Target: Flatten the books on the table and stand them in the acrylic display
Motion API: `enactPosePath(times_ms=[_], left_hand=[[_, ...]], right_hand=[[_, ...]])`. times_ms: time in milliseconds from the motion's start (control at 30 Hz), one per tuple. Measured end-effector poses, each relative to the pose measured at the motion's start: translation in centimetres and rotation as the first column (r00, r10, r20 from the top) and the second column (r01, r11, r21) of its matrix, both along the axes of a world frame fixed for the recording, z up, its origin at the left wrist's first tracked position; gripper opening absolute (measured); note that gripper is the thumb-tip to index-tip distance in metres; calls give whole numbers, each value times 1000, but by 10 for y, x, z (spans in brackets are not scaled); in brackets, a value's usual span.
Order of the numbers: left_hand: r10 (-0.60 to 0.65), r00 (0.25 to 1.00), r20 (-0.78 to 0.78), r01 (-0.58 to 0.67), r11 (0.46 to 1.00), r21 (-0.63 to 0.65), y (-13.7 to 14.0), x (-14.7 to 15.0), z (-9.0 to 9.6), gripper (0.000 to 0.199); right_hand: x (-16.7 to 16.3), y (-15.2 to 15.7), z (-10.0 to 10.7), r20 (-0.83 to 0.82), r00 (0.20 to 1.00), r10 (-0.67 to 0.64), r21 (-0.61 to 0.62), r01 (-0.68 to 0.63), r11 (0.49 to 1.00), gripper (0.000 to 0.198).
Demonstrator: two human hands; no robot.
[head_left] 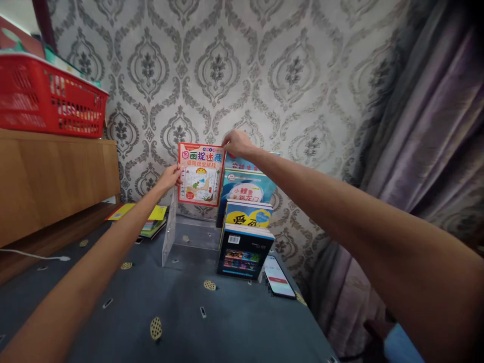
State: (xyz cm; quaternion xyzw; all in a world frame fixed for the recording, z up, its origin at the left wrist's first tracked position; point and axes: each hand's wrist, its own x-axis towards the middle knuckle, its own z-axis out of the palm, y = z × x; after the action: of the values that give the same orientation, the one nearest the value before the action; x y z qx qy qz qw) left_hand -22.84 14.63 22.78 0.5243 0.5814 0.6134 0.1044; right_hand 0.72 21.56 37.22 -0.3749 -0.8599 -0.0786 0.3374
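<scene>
Both my hands hold one red-bordered children's picture book (200, 176) upright, its cover facing me. My left hand (171, 179) grips its left edge, and my right hand (237, 143) pinches the upper right corner. Beneath the book is a clear acrylic book rack (192, 234) with a see-through left end panel. Several books stand in the right part of the rack: a black one (245, 254) in front, a yellow and blue one (249, 214) behind it, then a teal one (251, 186) and a light blue one (242, 162) partly hidden by my right arm.
A phone (280, 277) with a lit screen lies right of the rack. Left of it is a flat pile of books (153, 222). A red plastic basket (75, 101) sits on a wooden cabinet (56, 181). A white cable (38, 255) crosses the dark tablecloth (181, 312). Curtains (363, 272) hang at the right.
</scene>
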Motion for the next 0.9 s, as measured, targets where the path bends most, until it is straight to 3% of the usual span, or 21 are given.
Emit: enactPosePath(times_ms=[267,533,900], left_hand=[[-7,1000,-17,7,1000,13,1,-1,-1,7],[-33,999,-33,32,999,-27,-3,-4,2,7],[-69,997,-19,70,997,15,0,-7,-2,10]], right_hand=[[-2,-4,-2,-132,991,-34,-92,22,995,27],[10,-11,3,-140,990,3,-53,-11,999,18],[17,-12,-5,-116,990,77,-104,-89,991,33]])
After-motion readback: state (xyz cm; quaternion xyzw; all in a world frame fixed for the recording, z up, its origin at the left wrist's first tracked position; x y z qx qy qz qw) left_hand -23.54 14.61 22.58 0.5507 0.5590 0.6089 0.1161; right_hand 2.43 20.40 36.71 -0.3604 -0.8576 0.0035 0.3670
